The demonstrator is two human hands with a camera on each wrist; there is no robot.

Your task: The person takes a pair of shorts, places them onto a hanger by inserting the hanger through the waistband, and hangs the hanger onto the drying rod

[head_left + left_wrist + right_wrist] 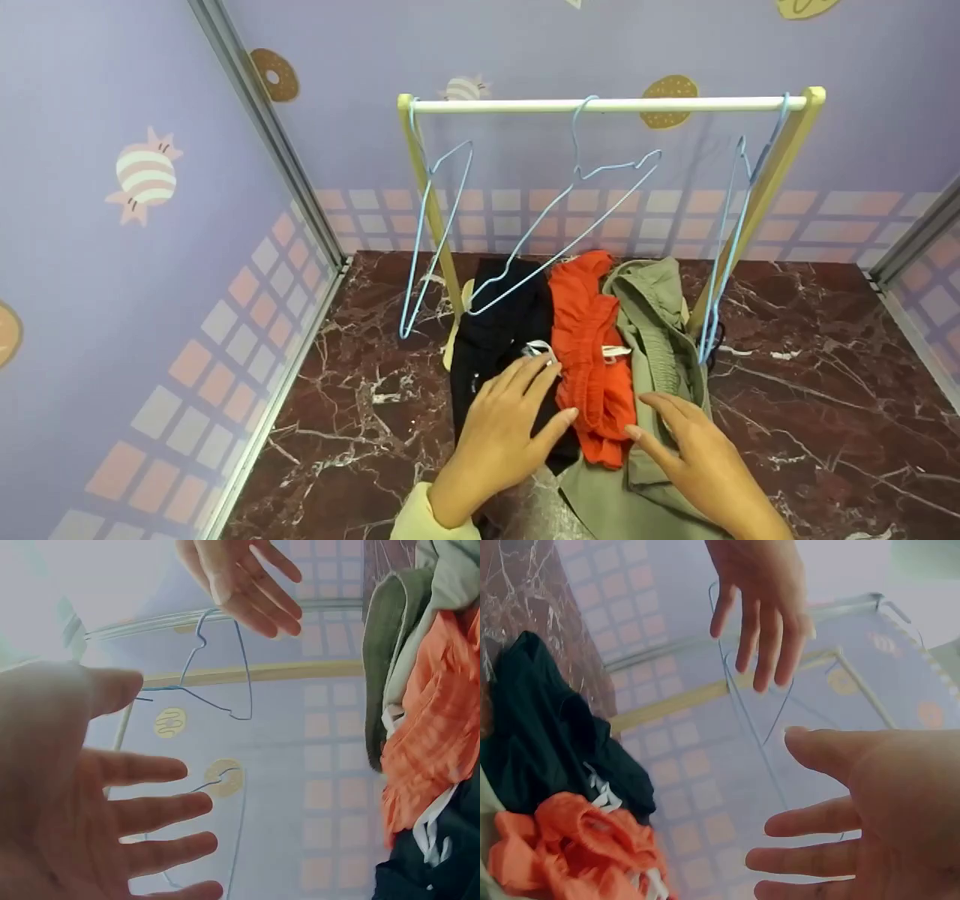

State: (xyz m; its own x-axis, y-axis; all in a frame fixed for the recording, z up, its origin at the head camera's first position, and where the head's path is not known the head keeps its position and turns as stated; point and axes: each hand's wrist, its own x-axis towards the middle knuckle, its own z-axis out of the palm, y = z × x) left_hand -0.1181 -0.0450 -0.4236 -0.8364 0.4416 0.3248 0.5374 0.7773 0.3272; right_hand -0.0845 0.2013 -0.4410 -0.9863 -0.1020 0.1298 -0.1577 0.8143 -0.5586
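Left hand (514,427) and right hand (701,461) hover in front of the rack (510,106), loosely extended fingers gripping nothing, room between them. Marble floor (345,420) extends past both its sides. At its foot, edges touching, lie olive garment (660,360), black garment (502,337) and orange-red garment (589,375) (midmost). Blue hangers (577,174) hang off the rack.

In the head view, the black garment (499,319) is partly hidden by the left grip (506,424); the olive garment (651,352) is cut off at bottom centre (as is the right forearm (750,510), lower right). The small white piece (615,351) mid-frame cannot be identified.
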